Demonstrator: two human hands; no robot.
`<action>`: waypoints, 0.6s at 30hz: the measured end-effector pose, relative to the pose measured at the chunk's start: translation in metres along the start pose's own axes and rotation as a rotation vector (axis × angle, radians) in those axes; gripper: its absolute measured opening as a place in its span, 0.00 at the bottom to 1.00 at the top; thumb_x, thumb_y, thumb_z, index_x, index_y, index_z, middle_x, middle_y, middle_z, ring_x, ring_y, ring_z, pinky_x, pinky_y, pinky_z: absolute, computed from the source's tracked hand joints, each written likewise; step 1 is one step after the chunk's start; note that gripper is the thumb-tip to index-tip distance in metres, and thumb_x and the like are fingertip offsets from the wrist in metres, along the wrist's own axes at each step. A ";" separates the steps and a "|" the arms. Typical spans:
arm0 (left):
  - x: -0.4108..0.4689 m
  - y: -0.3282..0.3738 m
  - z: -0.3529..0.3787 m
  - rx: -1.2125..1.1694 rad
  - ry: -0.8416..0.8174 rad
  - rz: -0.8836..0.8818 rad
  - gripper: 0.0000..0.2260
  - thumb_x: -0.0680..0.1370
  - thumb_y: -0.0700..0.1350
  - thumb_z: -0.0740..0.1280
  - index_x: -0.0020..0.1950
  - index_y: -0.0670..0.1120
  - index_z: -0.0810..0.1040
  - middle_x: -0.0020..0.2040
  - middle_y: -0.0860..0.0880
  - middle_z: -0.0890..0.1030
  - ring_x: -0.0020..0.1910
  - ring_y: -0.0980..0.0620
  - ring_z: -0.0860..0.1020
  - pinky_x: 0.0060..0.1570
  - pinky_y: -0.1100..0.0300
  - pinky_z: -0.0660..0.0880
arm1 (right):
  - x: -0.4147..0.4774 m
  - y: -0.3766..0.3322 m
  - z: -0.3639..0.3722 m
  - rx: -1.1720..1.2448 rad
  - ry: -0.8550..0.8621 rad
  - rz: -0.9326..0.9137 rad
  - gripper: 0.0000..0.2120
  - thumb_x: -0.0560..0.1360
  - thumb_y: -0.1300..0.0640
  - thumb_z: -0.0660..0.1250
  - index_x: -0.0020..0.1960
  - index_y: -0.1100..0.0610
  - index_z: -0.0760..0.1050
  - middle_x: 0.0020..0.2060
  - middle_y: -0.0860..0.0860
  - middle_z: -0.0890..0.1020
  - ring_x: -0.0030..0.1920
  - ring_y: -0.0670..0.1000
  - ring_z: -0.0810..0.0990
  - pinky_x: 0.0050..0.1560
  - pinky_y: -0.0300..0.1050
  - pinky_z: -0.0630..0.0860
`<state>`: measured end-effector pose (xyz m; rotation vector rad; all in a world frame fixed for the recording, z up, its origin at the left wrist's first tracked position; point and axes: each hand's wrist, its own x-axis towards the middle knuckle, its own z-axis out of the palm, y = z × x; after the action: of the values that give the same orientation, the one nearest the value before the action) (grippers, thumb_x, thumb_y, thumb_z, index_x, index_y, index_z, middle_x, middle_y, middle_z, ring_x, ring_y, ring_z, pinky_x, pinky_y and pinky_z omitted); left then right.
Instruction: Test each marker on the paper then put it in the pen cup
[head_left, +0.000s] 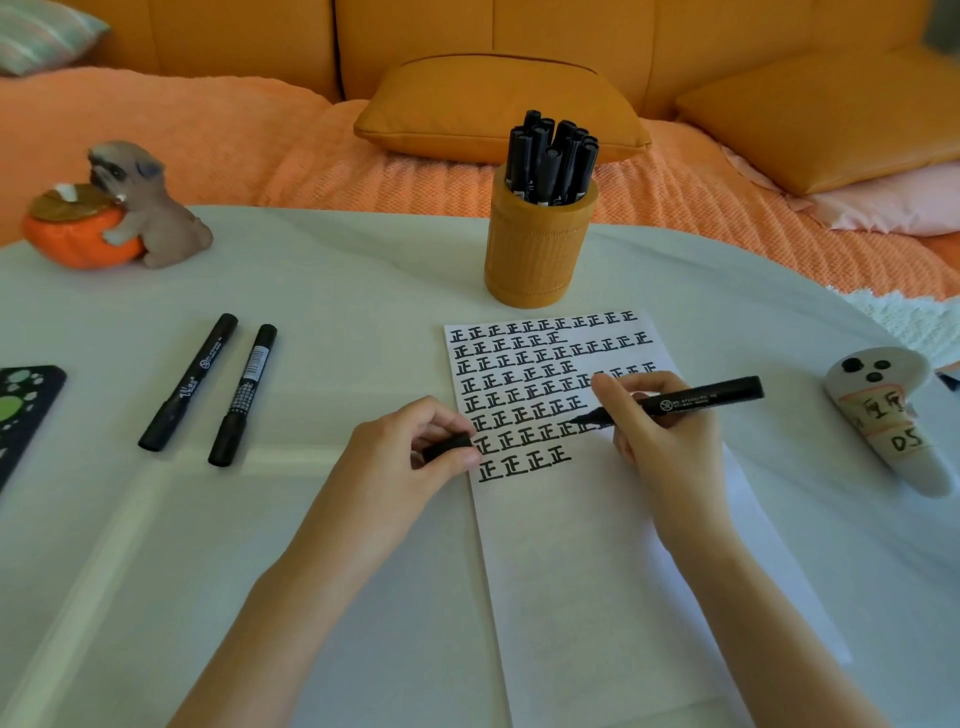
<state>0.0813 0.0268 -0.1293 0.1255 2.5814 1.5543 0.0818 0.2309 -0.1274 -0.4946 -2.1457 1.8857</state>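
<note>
An orange sofa (467, 31) fills the view at 12 o'clock, with a cushion (493, 104) lying on its orange blanket (208, 140). In front of it, a white table (311, 270) takes up the rest of the view.

A paper (597, 545) lies on the table, running from the centre down to 5 o'clock. Rows of one black handwritten character cover its upper part; the lower part is blank.

Your right hand (665, 441) rests on the paper at 4 o'clock. Its fingers (613, 384) are curled round a black marker (691, 399), uncapped, in a writing grip. The barrel points out to 3 o'clock, and the tip is down at the paper, at the end of the second-last row.

Your left hand (400, 457) sits at 7 o'clock, close to the centre, on the paper's left edge. Thumb and curled fingers pinch a black cap (448, 447).

An orange cup (537, 249) stands upright at 1 o'clock, just beyond the paper's top edge. It is packed with black capped pens (550, 156), standing on end.

At 3 o'clock, near the table's edge, lies a white ghost toy (893, 415) with black dots and writing on it. At 10 o'clock a dog figurine (145, 208) leans against an orange pumpkin (78, 234). At the 9 o'clock edge a dark card (26, 410) with green spots is partly cut off.

Two spares (188, 382), black and capped, lie side by side at 9 o'clock, well apart from the paper and not touching each other.
</note>
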 end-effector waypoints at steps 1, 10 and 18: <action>0.000 0.002 -0.001 -0.025 0.005 0.016 0.05 0.71 0.46 0.73 0.45 0.54 0.81 0.44 0.58 0.84 0.46 0.61 0.80 0.46 0.71 0.73 | 0.000 -0.002 0.000 0.044 -0.012 0.009 0.09 0.71 0.53 0.73 0.41 0.55 0.75 0.22 0.47 0.68 0.25 0.47 0.64 0.29 0.38 0.62; -0.005 0.018 0.001 -0.210 0.016 0.045 0.09 0.69 0.49 0.73 0.47 0.56 0.80 0.42 0.55 0.85 0.43 0.52 0.82 0.54 0.48 0.77 | -0.008 -0.018 0.013 0.270 -0.111 0.108 0.17 0.67 0.45 0.70 0.35 0.59 0.75 0.22 0.50 0.70 0.24 0.49 0.67 0.30 0.40 0.64; -0.005 0.020 0.006 -0.215 0.035 0.033 0.09 0.67 0.44 0.76 0.43 0.50 0.79 0.42 0.57 0.85 0.41 0.57 0.82 0.44 0.67 0.76 | -0.011 -0.019 0.027 0.344 -0.113 0.089 0.14 0.75 0.60 0.68 0.32 0.62 0.72 0.19 0.45 0.67 0.23 0.46 0.58 0.26 0.38 0.56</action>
<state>0.0871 0.0403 -0.1142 0.1218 2.4279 1.8492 0.0797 0.1997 -0.1120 -0.4254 -1.8286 2.3209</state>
